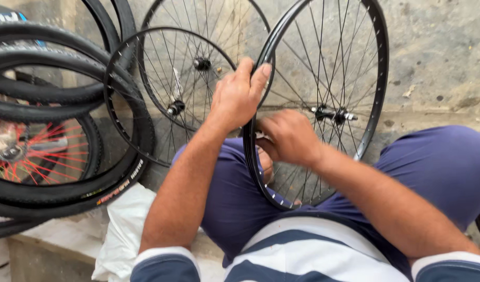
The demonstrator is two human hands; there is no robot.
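Hands work on a bare black wheel (323, 104) standing upright between the person's knees, its lower edge resting on the blue shorts (235, 198) at six o'clock. Left hand (239, 96) curls over the rim at nine o'clock of that wheel, fingers wrapped around it. Right hand (288, 137) sits just below, closed against the rim's inner side; what it pinches I cannot tell. Hub (331, 113) lies at three o'clock from the hands. A second wheel (172, 94) leans on the wall behind, tyres (57, 130) at nine o'clock, white bag (126, 230) below.
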